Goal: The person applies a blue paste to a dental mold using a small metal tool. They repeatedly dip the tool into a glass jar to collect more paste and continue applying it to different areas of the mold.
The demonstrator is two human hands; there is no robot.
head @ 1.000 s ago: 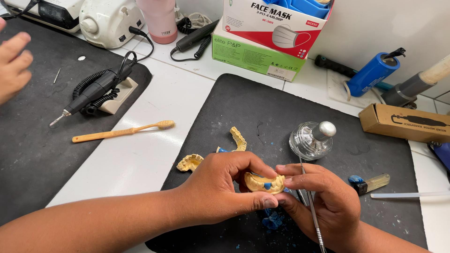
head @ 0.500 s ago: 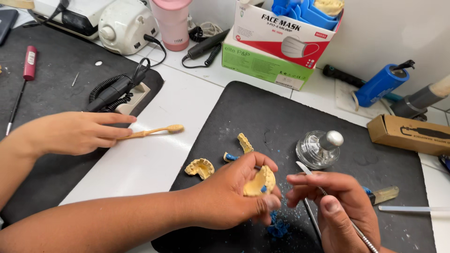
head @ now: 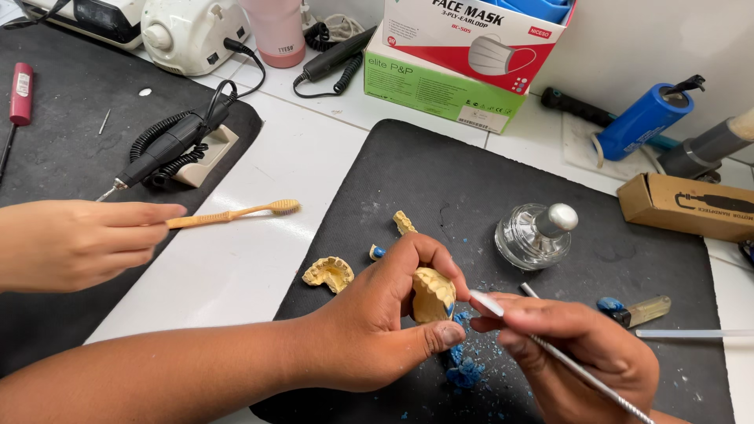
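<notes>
Two hands are working over the black mat point(head: 652, 259) on the bench. Left hand point(head: 377, 322) is holding a yellow cast point(head: 433, 294), grip closed around it, teeth side facing right. Right hand point(head: 573, 357) is pinching a thin metal tool point(head: 585, 369), its long axis running from lower right up-left, tip point(head: 481, 301) just beside the cast. Blue wax crumbs point(head: 465, 369) are lying below. Another person's hand point(head: 75, 242) is touching a toothbrush point(head: 236, 213).

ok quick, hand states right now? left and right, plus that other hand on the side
Left hand: closed on the yellow tooth cast.
Right hand: closed on a thin metal tool.
Co-worker's hand: grip on the wooden toothbrush.
</notes>
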